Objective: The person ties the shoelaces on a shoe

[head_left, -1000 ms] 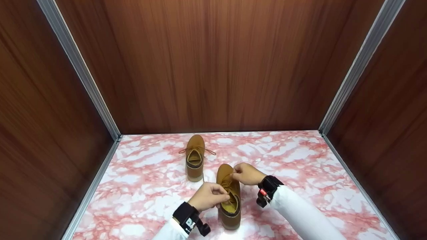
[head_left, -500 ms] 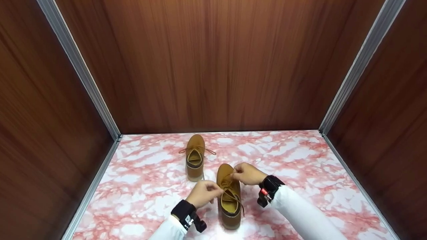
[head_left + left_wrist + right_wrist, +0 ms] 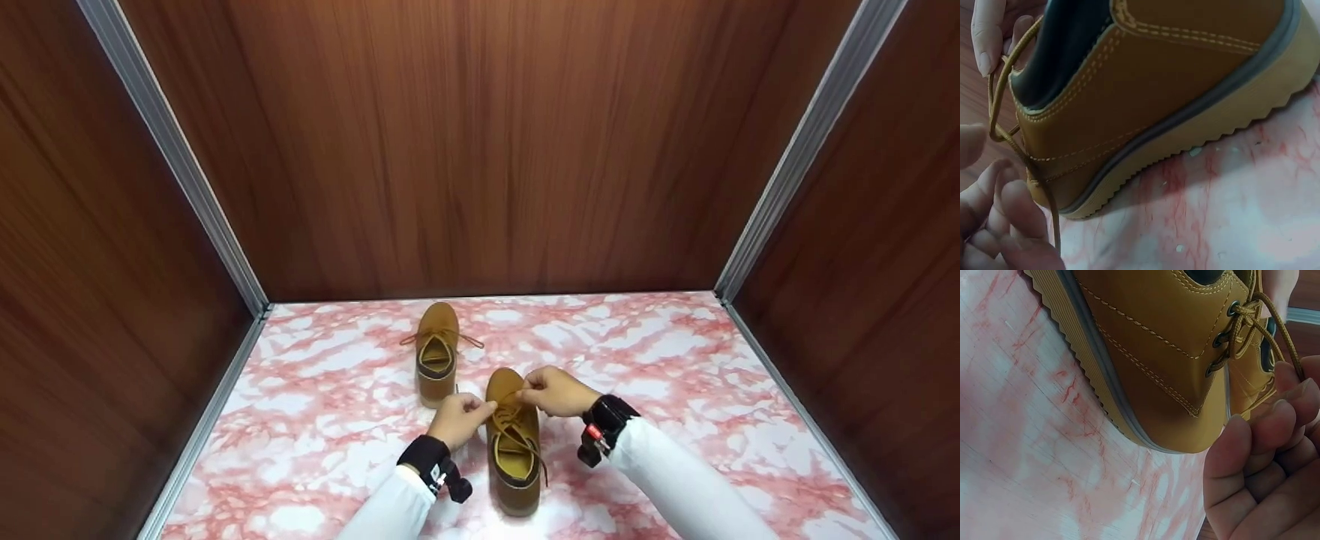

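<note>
A tan lace-up shoe stands on the marbled surface, toe pointing away. At its right side my right hand pinches a brown shoelace between thumb and fingertips. The right wrist view shows that lace arching from the knot over the eyelets to those fingers. My left hand is at the shoe's left side, fingertips close to the laces. In the left wrist view its thumb and bent fingers stand apart, with a lace loop just beyond them. Another lace end hangs over the shoe's right side.
A matching shoe stands farther back on the left, its laces tied in a bow. Brown wood-grain panels with grey metal corner strips enclose the back and sides of the red-and-white surface.
My left hand has moved from above the shoe's opening to its left side and forward, toward the toe. A lace end now hangs on the right. My right hand stays put.
</note>
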Demonstrator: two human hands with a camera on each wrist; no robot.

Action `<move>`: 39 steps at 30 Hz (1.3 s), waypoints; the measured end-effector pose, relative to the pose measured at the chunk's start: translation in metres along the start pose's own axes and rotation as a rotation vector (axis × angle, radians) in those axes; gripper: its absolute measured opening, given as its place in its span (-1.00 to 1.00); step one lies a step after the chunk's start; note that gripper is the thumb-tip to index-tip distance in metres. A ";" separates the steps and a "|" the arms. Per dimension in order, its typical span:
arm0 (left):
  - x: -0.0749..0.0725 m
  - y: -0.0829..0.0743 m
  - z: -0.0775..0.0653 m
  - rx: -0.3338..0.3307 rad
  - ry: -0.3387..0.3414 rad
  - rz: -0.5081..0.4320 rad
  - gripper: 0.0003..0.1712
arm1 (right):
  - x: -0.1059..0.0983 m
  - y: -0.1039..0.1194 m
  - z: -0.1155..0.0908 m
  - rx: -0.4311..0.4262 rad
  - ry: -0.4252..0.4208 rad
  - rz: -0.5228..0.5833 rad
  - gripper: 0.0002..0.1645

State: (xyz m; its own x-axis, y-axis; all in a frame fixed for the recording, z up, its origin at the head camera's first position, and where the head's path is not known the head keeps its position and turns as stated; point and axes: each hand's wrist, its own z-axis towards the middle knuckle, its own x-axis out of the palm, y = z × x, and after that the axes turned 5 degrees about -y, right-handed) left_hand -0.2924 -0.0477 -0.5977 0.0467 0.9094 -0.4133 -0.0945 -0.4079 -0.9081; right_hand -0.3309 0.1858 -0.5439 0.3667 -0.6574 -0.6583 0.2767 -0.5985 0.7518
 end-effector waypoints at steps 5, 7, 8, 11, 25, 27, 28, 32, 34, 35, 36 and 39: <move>0.000 -0.002 -0.002 0.008 0.066 0.010 -0.67 | -0.001 0.000 0.001 0.011 0.005 -0.001 -0.64; 0.000 -0.003 -0.004 0.007 0.075 -0.004 -0.68 | -0.001 -0.001 0.001 0.018 0.007 0.003 -0.64; 0.000 -0.004 -0.005 0.006 0.082 -0.016 -0.68 | 0.000 -0.001 0.001 0.017 0.007 0.008 -0.65; -0.001 -0.006 -0.008 0.006 0.114 -0.059 -0.69 | 0.000 -0.001 0.002 0.019 0.006 0.013 -0.67; 0.003 -0.010 -0.005 0.059 0.070 -0.098 -0.64 | 0.001 0.003 0.003 0.011 -0.016 -0.008 -0.67; 0.004 -0.011 -0.004 0.072 0.069 -0.073 -0.64 | 0.001 0.003 0.004 0.012 -0.013 -0.005 -0.66; 0.005 -0.011 -0.004 0.079 0.066 -0.061 -0.65 | 0.001 0.003 0.004 0.010 -0.010 -0.004 -0.65; 0.008 -0.013 -0.005 0.093 0.040 -0.016 -0.71 | 0.002 0.004 0.006 -0.013 0.000 0.005 -0.63; 0.010 -0.014 -0.005 0.102 0.022 0.006 -0.73 | 0.002 0.005 0.007 -0.026 0.001 0.013 -0.61; 0.010 -0.014 -0.005 0.104 0.015 0.015 -0.75 | 0.002 0.005 0.007 -0.028 0.003 0.020 -0.60; 0.011 -0.014 -0.005 0.112 0.006 0.025 -0.76 | 0.001 0.005 0.007 -0.028 0.006 0.028 -0.59; 0.013 -0.014 -0.004 0.115 -0.012 0.037 -0.78 | 0.000 0.005 0.007 -0.008 0.008 0.050 -0.53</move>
State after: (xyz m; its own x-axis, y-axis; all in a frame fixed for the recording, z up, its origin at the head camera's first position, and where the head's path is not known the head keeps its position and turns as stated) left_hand -0.2864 -0.0308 -0.5910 0.0292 0.8949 -0.4453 -0.2089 -0.4302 -0.8782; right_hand -0.3360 0.1797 -0.5399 0.3872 -0.6826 -0.6198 0.2654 -0.5612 0.7839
